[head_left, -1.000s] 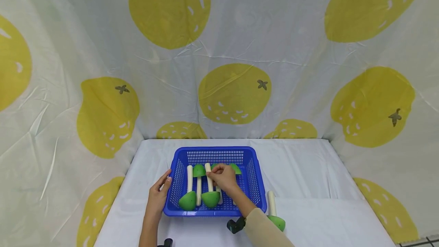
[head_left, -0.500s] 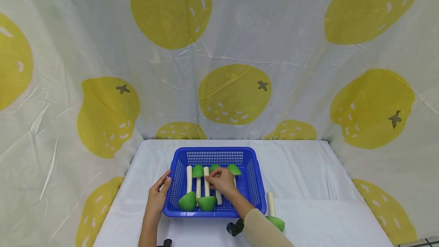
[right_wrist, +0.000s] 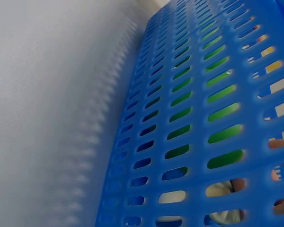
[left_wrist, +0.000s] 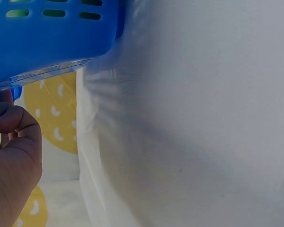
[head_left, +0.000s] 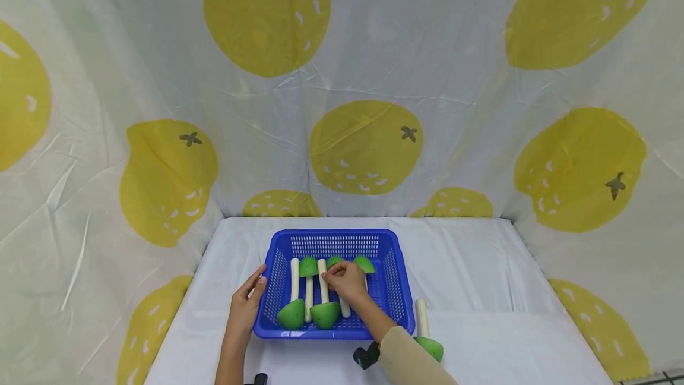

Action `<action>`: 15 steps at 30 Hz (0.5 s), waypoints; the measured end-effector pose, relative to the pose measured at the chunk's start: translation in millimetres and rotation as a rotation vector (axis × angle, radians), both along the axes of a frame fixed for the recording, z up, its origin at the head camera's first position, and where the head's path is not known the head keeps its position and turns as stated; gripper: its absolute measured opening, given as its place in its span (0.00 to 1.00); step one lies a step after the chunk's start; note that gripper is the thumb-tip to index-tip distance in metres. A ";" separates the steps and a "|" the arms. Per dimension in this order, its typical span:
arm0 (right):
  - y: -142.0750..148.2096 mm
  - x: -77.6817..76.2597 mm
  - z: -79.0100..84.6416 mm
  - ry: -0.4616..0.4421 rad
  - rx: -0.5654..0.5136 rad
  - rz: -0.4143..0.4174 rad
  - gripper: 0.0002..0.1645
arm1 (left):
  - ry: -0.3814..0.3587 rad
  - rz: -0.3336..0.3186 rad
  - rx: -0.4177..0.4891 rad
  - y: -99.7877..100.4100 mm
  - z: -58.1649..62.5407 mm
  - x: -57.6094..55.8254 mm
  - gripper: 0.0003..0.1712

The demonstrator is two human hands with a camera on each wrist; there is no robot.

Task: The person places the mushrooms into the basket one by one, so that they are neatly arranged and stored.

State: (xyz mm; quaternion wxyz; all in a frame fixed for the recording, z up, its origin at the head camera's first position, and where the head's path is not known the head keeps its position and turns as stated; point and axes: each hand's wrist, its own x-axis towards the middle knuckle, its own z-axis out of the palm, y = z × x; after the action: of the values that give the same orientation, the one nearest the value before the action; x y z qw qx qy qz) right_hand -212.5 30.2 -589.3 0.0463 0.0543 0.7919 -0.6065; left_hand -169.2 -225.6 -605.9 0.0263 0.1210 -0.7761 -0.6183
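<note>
My right hand [head_left: 348, 283] is over the blue plastic basket [head_left: 385, 328]. Its thumb and finger pinch the white stem of a toy mushroom [head_left: 325, 315], whose green half-dome cap points toward me. More such mushrooms lie in the basket: one with its cap near me [head_left: 291, 314] at the left, and one with its cap at the far side [head_left: 309, 266]. Another far cap [head_left: 366, 264] shows beyond my hand, which hides part of that row. My left hand [head_left: 247, 302] rests its fingertips against the basket's left rim; in the left wrist view its fingers [left_wrist: 12, 120] lie beneath the basket's edge.
One more green-capped mushroom [head_left: 429, 347] lies on the white cloth outside the basket's front right corner. The white-covered table [head_left: 481, 278] is bounded by lemon-print curtains [head_left: 369, 64] at the back and sides.
The pinched mushroom has shifted slightly left and toward me, and its stem has tilted a little. The left hand and the basket have hardly moved.
</note>
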 end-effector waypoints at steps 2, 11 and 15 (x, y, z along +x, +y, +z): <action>0.6 -0.8 0.5 0.010 -0.016 -0.020 0.08 | -0.003 -0.002 0.004 -0.6 1.7 0.0 0.33; 7.8 -3.4 2.1 0.014 -0.084 -0.019 0.08 | -0.011 -0.004 -0.003 -0.6 2.6 0.5 0.34; 12.6 -3.2 4.7 0.021 -0.057 0.000 0.11 | -0.022 -0.010 0.014 -0.2 1.4 -0.5 0.34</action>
State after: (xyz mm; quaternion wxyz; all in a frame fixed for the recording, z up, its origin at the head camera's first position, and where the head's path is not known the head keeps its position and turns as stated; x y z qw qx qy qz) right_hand -215.7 42.8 -584.5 0.0393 0.0464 0.7748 -0.6293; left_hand -169.7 -225.7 -604.4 0.0138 0.1244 -0.7728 -0.6222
